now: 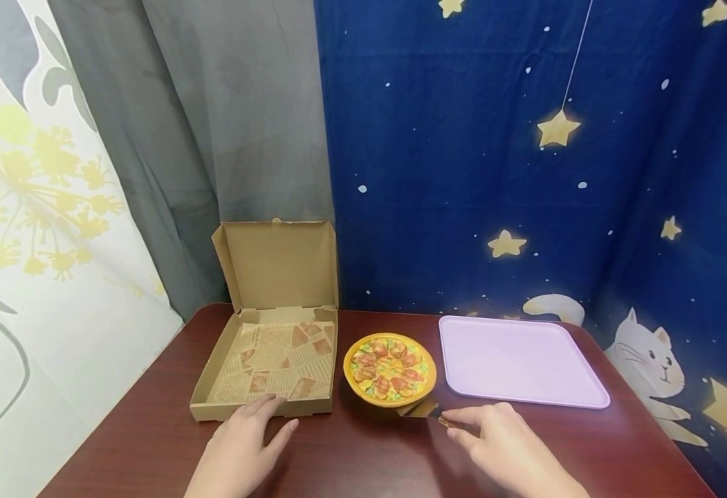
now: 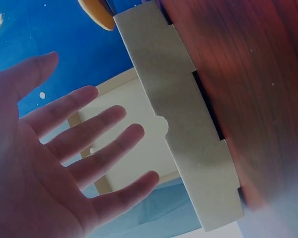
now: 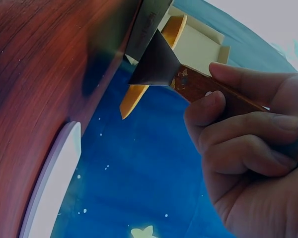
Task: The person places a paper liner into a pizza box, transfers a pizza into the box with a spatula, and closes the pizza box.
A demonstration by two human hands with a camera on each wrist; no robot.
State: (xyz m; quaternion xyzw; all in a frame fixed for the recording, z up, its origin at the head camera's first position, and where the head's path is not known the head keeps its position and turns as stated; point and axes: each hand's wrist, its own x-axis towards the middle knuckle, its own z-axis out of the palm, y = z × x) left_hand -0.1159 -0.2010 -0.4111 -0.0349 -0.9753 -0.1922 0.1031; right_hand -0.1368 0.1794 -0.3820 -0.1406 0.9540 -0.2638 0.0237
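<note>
My right hand (image 1: 505, 437) grips the wooden handle of a scraper (image 3: 156, 63) with a flat, flared metal blade. In the head view the blade reaches the near edge of a round pizza (image 1: 391, 370) with a thick yellow-orange rim; part of the blade is hidden there. The right wrist view shows the pizza edge-on behind the blade, standing off the table surface. My left hand (image 1: 241, 439) is by the front wall of an open cardboard pizza box (image 1: 276, 273), fingers spread and holding nothing. Printed brown paper (image 1: 288, 356) lines the box.
A pale purple tray (image 1: 519, 360) lies to the right of the pizza. All stand on a dark red-brown wooden table (image 1: 363, 460). Behind its far edge hang a grey curtain (image 1: 270, 138) and a blue star-patterned curtain (image 1: 438, 173).
</note>
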